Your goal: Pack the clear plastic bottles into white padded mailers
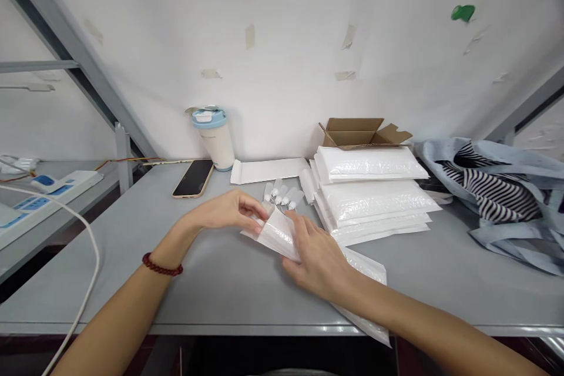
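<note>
A white bubble mailer (278,232) lies slantwise over the grey table, its open end to the upper left. My right hand (315,255) wraps around its middle, thumb below and fingers on top. At the mailer's mouth, my left hand (242,211) has its thumb and fingers pinched together around something whitish, partly hidden, that I cannot make out. Just beyond the mouth sit several small translucent white bottle-shaped pieces (284,194) with thin metal parts. More white mailer material (368,267) extends under my right forearm.
Bubble mailers (370,202) are stacked at the right, before an open cardboard box (356,132). One flat mailer (273,170) lies near the wall. A phone (194,178) and a blue-lidded cup (218,141) stand left; a cloth bag (506,200) lies far right. A white cable (94,247) crosses the left edge.
</note>
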Demonstrator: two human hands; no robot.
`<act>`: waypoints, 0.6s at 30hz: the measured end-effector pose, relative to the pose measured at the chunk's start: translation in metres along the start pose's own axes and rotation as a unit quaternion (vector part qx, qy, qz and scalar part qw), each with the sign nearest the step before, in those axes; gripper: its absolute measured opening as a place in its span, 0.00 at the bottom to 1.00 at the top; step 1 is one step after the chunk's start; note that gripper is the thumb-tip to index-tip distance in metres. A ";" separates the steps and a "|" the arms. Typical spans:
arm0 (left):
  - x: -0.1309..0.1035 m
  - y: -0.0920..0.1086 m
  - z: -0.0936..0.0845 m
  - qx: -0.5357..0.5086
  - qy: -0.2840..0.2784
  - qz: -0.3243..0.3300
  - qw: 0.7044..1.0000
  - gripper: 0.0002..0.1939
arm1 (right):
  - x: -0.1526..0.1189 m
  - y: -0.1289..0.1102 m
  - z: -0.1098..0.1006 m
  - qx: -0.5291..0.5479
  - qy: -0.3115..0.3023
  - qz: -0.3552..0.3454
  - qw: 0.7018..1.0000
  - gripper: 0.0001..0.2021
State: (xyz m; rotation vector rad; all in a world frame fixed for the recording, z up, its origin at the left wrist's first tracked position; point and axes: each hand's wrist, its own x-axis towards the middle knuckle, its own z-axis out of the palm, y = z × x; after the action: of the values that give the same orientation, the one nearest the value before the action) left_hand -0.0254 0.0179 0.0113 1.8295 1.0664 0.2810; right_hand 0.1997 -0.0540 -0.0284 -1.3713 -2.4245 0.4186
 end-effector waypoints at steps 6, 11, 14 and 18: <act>0.024 -0.016 0.015 -0.182 0.250 0.024 0.951 0.16 | -0.002 -0.002 -0.003 0.014 0.014 -0.009 1.000 0.33; 0.045 -0.039 0.023 0.060 0.317 -0.021 0.946 0.23 | -0.005 -0.007 0.000 0.006 -0.039 -0.027 0.999 0.34; 0.050 -0.041 0.029 0.121 0.303 -0.033 0.945 0.23 | -0.007 -0.008 0.002 0.000 -0.048 -0.029 0.998 0.34; 0.051 -0.040 0.028 0.142 0.287 -0.064 0.945 0.13 | -0.007 -0.007 0.003 0.000 -0.047 -0.028 0.999 0.34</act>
State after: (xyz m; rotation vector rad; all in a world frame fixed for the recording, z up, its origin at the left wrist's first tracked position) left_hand -0.0009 0.0455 -0.0485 1.9708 1.6936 0.6360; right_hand 0.1962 -0.0634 -0.0295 -1.3075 -2.5317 0.4777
